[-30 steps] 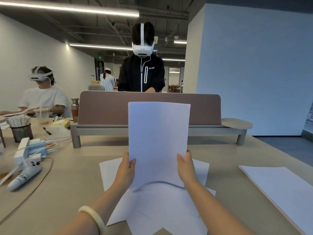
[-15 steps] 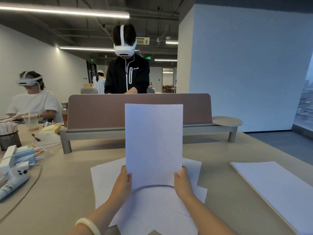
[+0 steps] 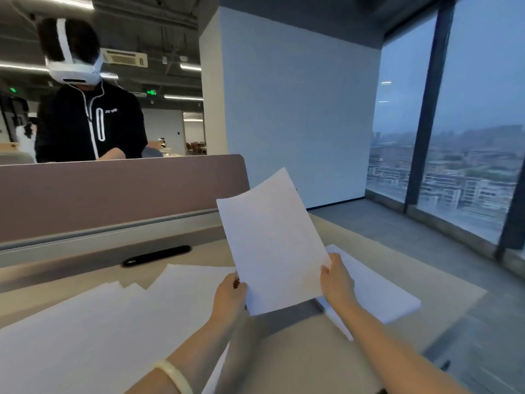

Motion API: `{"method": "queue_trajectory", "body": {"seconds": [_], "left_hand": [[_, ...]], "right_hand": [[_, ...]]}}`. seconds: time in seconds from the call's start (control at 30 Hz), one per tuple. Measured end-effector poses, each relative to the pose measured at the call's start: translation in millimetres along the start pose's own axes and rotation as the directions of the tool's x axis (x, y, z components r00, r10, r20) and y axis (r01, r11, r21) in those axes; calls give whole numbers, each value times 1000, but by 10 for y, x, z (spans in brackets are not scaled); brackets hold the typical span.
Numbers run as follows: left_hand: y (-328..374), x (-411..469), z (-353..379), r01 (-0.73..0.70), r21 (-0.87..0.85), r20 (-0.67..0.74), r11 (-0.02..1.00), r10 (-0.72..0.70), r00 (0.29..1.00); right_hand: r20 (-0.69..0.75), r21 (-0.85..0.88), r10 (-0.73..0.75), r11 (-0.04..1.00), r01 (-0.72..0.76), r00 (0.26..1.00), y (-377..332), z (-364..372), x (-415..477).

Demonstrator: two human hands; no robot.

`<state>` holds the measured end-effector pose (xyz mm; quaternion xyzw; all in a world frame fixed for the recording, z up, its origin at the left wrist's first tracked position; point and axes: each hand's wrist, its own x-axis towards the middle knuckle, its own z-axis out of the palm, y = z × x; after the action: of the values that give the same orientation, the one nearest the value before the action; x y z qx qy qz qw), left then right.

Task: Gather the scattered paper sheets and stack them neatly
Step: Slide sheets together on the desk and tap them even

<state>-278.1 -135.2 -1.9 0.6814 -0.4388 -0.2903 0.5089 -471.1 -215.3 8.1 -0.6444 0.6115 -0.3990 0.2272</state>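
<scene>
A beige table [image 3: 298, 359] is meeting a brown divider [image 3: 113, 194]; a window [image 3: 468, 137] is showing a city. The left hand [image 3: 230, 297] and right hand [image 3: 336, 282] are pinching a sheet [image 3: 272, 243] by its bottom corners, holding it tilted above the table between loose sheets [image 3: 99, 322] and a stack [image 3: 377, 294], which it is partly hiding. The writing on a person's jacket [image 3: 91, 123] is too blurred to read.

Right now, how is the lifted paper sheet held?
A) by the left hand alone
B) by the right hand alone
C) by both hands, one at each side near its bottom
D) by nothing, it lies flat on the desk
C: the left hand and the right hand each grip a lower side of the sheet.
</scene>
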Motion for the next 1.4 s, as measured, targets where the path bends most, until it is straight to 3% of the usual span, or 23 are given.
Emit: {"method": "queue_trajectory", "body": {"seconds": [0.13,0.4,0.6,0.93,1.13,1.23,1.4], "left_hand": [[68,38,649,41,-63,175,997,-29,984],[200,-84,1391,-9,-45,248,999,20,969],[144,-54,1556,4,-10,270,1000,-1,963],[25,-41,1576,-47,98,319,994,13,948],[-13,1,1576,-132,269,358,954,28,933],[-10,9,1562,-205,337,387,919,63,920],[18,-8,1558,-310,438,447,844,95,889]], "right_hand": [[-70,-138,78,987,-87,995,447,-490,162],[-35,-297,175,938,-177,984,981,-960,401],[1,-414,181,895,-164,983,1150,-950,545],[30,-449,197,879,-163,980,1273,-796,675],[-27,-559,173,814,-158,985,1427,-727,698],[-36,-522,179,835,-171,983,1515,-714,680],[-77,-304,157,937,-173,985,1626,-678,646]]}}
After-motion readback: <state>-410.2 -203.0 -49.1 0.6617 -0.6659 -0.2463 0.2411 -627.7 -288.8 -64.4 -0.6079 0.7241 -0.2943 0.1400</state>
